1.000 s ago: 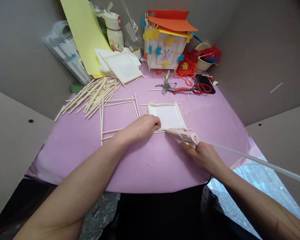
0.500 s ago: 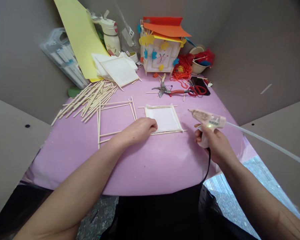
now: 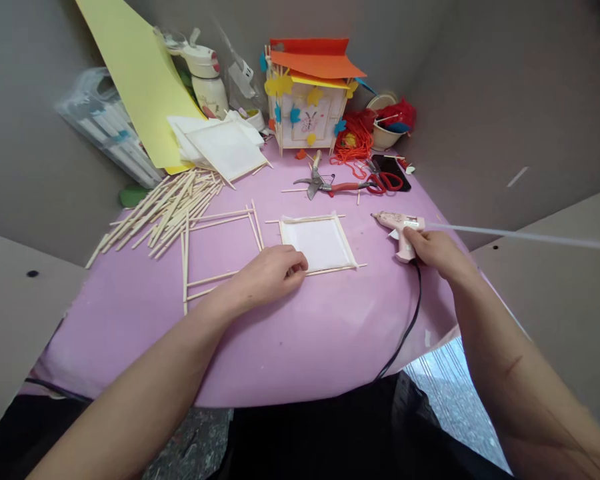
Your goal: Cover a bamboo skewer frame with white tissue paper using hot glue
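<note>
A small square frame of wooden sticks with white paper [image 3: 316,244] lies flat on the table. The curled fingers of my left hand [image 3: 276,272] are closed on its near left corner, hiding that corner. To the right, my right hand [image 3: 433,250] grips a pale pink hot glue gun [image 3: 400,223], low at the tabletop, nozzle pointing left and apart from the frame. A long translucent glue stick [image 3: 510,235] sticks out from its back. Left of the papered frame lies an open frame of bare sticks [image 3: 186,257], partly behind my left forearm.
A pile of loose sticks [image 3: 167,207] and another papered frame [image 3: 227,150] lie at the left. Pruning shears [image 3: 316,183], red-handled scissors [image 3: 387,182] and a phone [image 3: 399,175] are farther back. Behind them stands a decorated stick house [image 3: 307,100]. A black cord [image 3: 409,327] trails to the near edge.
My right hand has lowered the glue gun toward the table and shifted its hold to the back of the handle. My left hand stays at the frame's corner. The view has shifted slightly.
</note>
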